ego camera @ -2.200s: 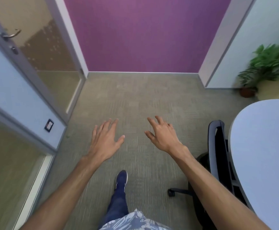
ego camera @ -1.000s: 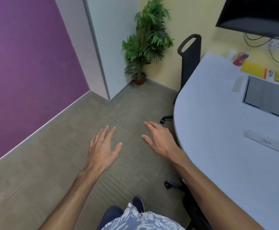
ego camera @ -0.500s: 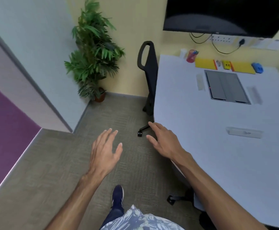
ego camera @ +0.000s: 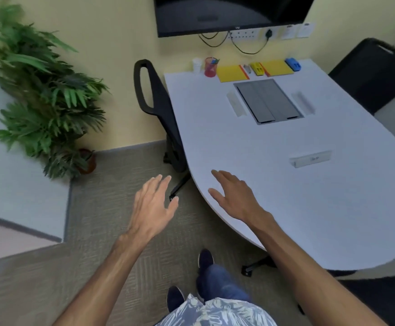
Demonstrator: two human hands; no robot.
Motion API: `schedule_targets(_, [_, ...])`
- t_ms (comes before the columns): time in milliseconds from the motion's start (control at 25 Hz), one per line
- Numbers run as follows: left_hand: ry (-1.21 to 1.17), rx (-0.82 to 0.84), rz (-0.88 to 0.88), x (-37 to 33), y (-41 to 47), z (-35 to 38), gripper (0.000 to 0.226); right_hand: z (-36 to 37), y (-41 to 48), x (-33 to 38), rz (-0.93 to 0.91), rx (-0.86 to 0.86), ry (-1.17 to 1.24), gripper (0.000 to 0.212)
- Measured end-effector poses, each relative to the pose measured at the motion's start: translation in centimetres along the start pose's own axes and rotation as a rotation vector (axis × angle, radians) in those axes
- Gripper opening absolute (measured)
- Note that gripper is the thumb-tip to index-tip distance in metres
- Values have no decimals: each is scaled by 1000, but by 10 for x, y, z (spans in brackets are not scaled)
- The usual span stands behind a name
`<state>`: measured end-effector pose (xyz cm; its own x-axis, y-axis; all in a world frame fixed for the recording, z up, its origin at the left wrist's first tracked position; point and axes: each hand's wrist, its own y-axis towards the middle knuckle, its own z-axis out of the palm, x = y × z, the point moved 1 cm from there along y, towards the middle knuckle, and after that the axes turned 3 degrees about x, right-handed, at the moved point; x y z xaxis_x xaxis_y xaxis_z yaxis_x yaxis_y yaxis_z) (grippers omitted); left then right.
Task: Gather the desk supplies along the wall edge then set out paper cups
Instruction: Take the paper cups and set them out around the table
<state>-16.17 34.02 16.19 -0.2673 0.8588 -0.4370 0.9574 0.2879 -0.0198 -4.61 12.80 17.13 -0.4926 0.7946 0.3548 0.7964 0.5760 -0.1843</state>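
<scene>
A person stands at the rounded end of a pale desk [ego camera: 321, 220], seen from above, with both bare arms held out. The left hand [ego camera: 153, 208] hangs over the carpet, just left of the desk's edge. It is palm down, its fingers [ego camera: 155, 182] straight and slightly spread, holding nothing. The right hand [ego camera: 234, 196] is over the near edge of the desk, also palm down, its fingers [ego camera: 222, 176] loosely spread and empty. Whether it touches the surface cannot be told.

Well beyond the fingertips, the supplies lie in a row along the desk edge that meets the yellow wall. From left to right there is a white paper cup [ego camera: 196, 64], then a red pen pot [ego camera: 211, 67] just beside it. Next comes a yellow pad [ego camera: 231, 73], a small yellow item [ego camera: 257, 68], a second yellow pad [ego camera: 277, 68] and a blue object [ego camera: 293, 63].

Between the row and the right fingers, a grey panel [ego camera: 268, 101] is set into the desk. A white strip [ego camera: 311, 158] lies nearer, to the right of the fingers. A black chair [ego camera: 154, 109] stands beyond the left fingers, and a potted plant [ego camera: 43, 100] stands far to their left.
</scene>
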Motion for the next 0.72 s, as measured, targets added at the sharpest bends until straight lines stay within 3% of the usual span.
schedule_targets(200, [13, 63, 110, -11, 89, 6, 63, -11, 53, -33, 103, -37, 59, 60])
schedule_targets(720, [81, 130, 245, -49, 287, 29, 61, -59, 211, -108, 124, -18, 95, 60])
